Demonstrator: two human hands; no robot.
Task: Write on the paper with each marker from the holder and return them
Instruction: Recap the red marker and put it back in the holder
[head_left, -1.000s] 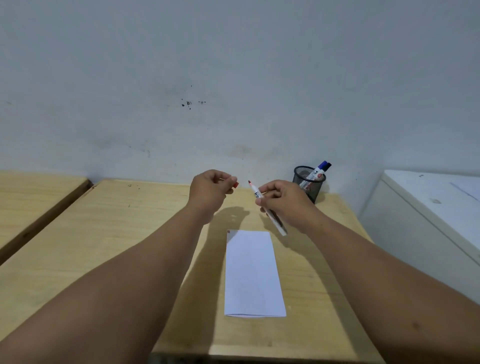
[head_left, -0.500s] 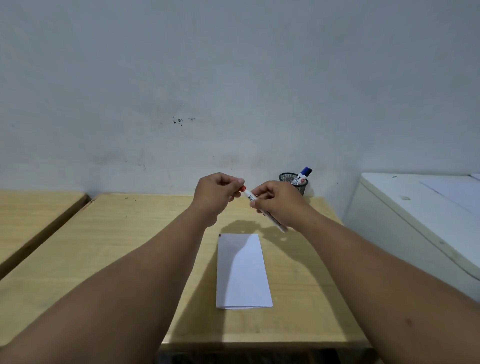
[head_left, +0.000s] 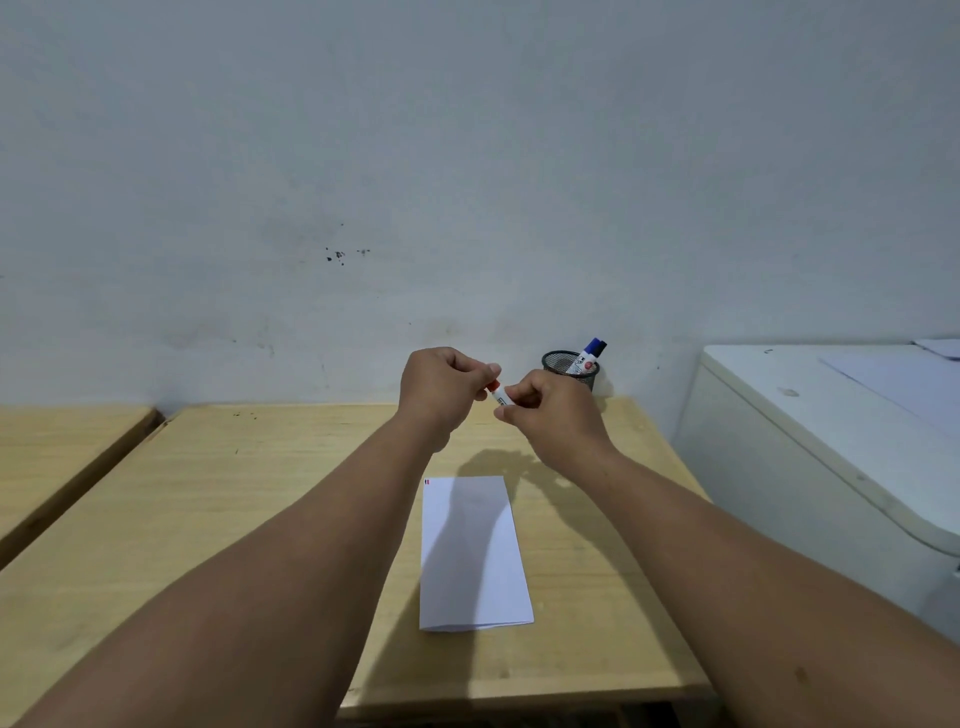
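Lying nearest at 6 o'clock, paper (head_left: 475, 551); above it left hand (head_left: 441, 387) pinches red cap (head_left: 493, 385), right hand (head_left: 553, 410) grips marker (head_left: 501, 399), axis 10-to-4; holder (head_left: 570, 368) at 1 o'clock, right hand nearer.

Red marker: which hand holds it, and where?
Right hand grips the red marker by its white barrel; left hand pinches the red cap end.

Light wooden table (head_left: 218, 519): folded white paper (head_left: 472, 556) flat near center, black mesh holder (head_left: 563, 364) at far-right edge.
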